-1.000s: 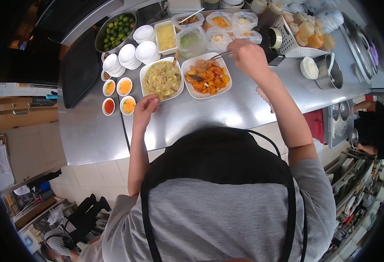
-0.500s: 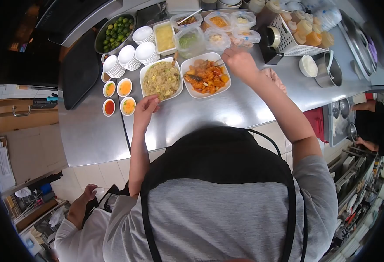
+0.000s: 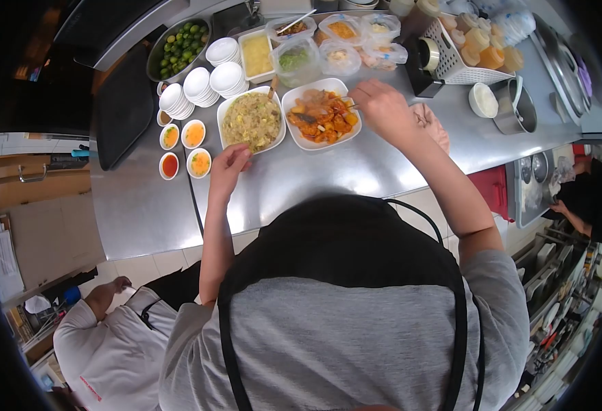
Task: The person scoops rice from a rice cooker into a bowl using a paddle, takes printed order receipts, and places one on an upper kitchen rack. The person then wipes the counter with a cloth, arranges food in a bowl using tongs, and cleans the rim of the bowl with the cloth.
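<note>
My right hand (image 3: 383,109) is closed at the right rim of a white bowl of red-orange saucy food (image 3: 323,116), pinching the handle of a thin metal utensil (image 3: 353,105) whose tip is over the food. Left of it, a white bowl holds fried rice (image 3: 252,121) with a brown handle standing at its upper right. My left hand (image 3: 232,160) is at that bowl's lower edge, fingers bent together; whether they grip anything is too small to tell. A pinkish cloth (image 3: 430,126) lies beyond my right wrist.
Sauce cups (image 3: 199,163) and stacked white dishes (image 3: 228,79) are at left, near a bowl of green limes (image 3: 182,48). Bagged ingredients (image 3: 298,61) line the back. A white basket of bottles (image 3: 460,61) and a pot (image 3: 517,106) stand right. Co-workers (image 3: 119,335) are behind left and far right.
My right hand has come down and closer to the saucy food with the utensil. My left hand has hardly moved. The co-worker in white has come into view at the lower left.
</note>
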{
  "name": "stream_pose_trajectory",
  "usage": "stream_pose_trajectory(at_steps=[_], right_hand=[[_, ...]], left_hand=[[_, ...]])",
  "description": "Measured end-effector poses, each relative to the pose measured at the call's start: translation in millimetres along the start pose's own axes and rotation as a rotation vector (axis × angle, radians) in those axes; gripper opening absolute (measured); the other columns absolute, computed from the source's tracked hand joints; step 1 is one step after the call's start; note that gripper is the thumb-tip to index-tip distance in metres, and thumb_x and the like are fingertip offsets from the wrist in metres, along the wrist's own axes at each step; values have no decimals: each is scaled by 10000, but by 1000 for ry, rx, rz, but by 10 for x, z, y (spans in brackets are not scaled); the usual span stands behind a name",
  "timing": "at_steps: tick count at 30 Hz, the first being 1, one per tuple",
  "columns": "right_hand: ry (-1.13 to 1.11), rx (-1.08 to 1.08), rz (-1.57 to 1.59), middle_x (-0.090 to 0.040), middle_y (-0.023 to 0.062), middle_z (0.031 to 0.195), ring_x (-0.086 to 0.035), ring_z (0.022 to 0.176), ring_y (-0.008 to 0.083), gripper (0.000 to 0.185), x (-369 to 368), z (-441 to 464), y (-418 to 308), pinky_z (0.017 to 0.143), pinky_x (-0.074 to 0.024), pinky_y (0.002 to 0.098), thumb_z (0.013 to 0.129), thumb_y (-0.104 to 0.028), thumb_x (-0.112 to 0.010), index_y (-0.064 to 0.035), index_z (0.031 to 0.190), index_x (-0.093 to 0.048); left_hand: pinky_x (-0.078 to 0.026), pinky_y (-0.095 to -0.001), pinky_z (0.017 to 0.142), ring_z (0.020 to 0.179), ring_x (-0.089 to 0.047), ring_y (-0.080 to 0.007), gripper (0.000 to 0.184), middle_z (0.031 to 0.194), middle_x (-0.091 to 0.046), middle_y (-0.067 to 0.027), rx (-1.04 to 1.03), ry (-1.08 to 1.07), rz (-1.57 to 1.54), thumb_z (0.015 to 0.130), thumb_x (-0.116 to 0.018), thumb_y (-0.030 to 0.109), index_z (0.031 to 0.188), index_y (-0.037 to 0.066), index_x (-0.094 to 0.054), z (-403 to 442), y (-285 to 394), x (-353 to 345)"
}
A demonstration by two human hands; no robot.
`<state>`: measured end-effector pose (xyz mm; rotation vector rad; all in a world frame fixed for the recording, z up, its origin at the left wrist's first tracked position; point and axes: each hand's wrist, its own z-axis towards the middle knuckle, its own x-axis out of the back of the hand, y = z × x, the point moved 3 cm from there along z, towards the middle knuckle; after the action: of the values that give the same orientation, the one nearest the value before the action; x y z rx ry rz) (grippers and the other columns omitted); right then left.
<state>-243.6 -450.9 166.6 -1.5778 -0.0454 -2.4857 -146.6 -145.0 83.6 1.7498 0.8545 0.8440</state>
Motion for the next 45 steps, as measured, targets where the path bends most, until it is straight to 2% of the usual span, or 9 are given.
stream_pose_trajectory(at_steps=[4, 10, 18, 34, 37, 39, 40, 42, 45], right_hand=[[-6, -102, 82, -560, 71, 775, -555, 778, 247, 221, 260, 3, 10, 685, -459, 337, 600, -17, -595, -48, 819, -590], [54, -8, 92, -548, 86, 747, -546, 745, 259, 205, 112, -7, -164, 665, -454, 348, 601, -16, -572, -36, 805, -581], [-14, 43, 6, -548, 51, 725, -548, 713, 206, 154, -102, 132, -439, 621, -450, 311, 609, -48, -540, -65, 758, -572], [36, 116, -29, -538, 78, 697, -560, 694, 221, 110, -309, 165, -645, 613, -470, 325, 637, -63, -542, -47, 745, -552], [-28, -51, 91, -563, 87, 712, -572, 712, 227, 131, -302, 137, -541, 619, -475, 328, 639, -55, -554, -47, 767, -582], [-46, -280, 192, -606, 96, 749, -589, 696, 241, 141, -321, 108, -374, 617, -475, 328, 664, -78, -593, -53, 799, -627], [-49, -280, 193, -606, 96, 749, -589, 696, 241, 141, -320, 97, -315, 617, -475, 328, 664, -78, -593, -53, 799, -627], [-79, -478, 490, -630, 97, 782, -600, 661, 246, 148, -346, 61, -148, 607, -472, 321, 671, -100, -643, -72, 816, -653], [-103, -589, 578, -631, 112, 767, -597, 614, 248, 155, -295, 71, -5, 599, -467, 322, 669, -109, -671, -59, 815, -654]], left_hand=[[-468, -228, 672, 726, -565, -103, 255, 843, -609, -54, 5, 4, 0, 830, -577, 157, 1030, 0, -569, 7, 10, 20], [-457, -221, 649, 705, -562, -103, 253, 829, -612, -50, -6, -3, 2, 831, -576, 168, 1023, 4, -575, 22, -30, -13], [-460, -234, 681, 737, -566, -110, 271, 861, -612, -64, 2, -4, 16, 841, -561, 185, 1043, 4, -566, -45, -27, -3], [-465, -224, 665, 717, -569, -109, 269, 849, -615, -69, -8, -4, 4, 831, -577, 166, 1036, -8, -568, -42, -15, -15], [-465, -224, 667, 715, -572, -112, 268, 852, -615, -69, 12, 14, 18, 833, -572, 163, 1037, -10, -567, -55, -37, 12], [-466, -225, 666, 716, -573, -112, 267, 852, -616, -70, 10, 10, 10, 834, -570, 162, 1037, -12, -566, -47, -54, 12], [-466, -225, 664, 716, -573, -113, 267, 852, -616, -70, 9, 7, 3, 835, -568, 161, 1037, -14, -565, -45, -62, 9], [-466, -226, 662, 716, -572, -113, 266, 851, -616, -70, 6, 7, 0, 836, -567, 162, 1036, -14, -565, -39, -61, -16], [-466, -226, 656, 712, -570, -112, 264, 845, -615, -70, 4, 0, 6, 838, -566, 163, 1034, -14, -566, -29, -43, -50]])
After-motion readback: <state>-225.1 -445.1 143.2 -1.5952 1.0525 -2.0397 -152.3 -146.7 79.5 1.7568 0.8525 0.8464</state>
